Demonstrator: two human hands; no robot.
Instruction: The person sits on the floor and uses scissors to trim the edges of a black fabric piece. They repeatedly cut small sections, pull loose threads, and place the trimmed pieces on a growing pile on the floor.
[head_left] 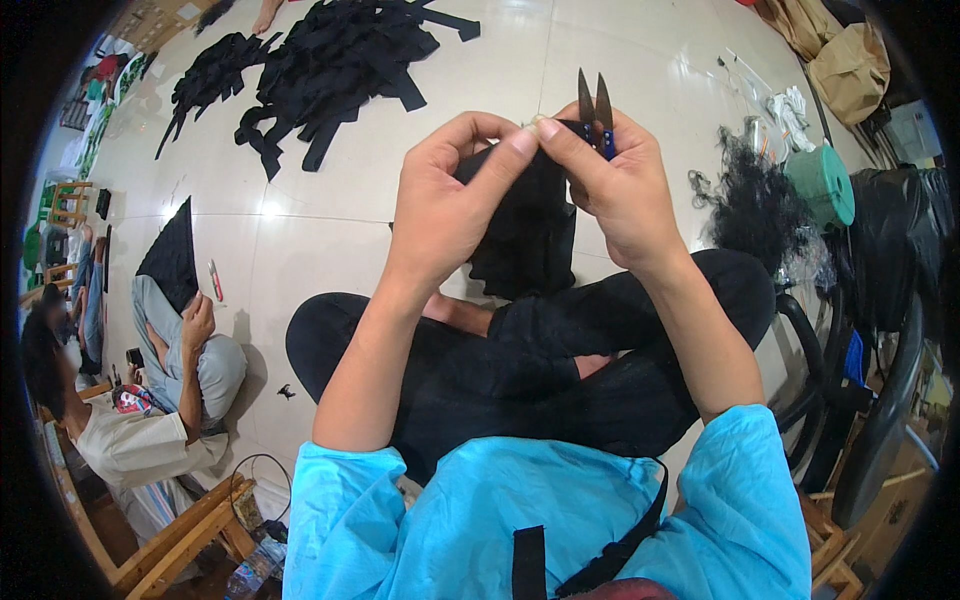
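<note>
My left hand [445, 195] and my right hand [628, 190] meet fingertip to fingertip above my crossed legs. Between their thumbs and forefingers they pinch the top edge of a black piece of fabric [525, 240], which hangs down in front of my shins. A pair of thread snips [596, 105] with dark pointed blades and blue handles is also tucked in my right hand, its blades pointing away from me and standing apart. What lies exactly at the pinch is too small to make out.
Piles of black fabric strips [345, 60] lie on the tiled floor ahead. On the left, a seated person [150, 440] holds a black cloth [172, 255] near a cutter [216, 281]. Tangled black threads [750, 195] and a green spool [822, 185] lie right, beside a black chair frame [890, 400].
</note>
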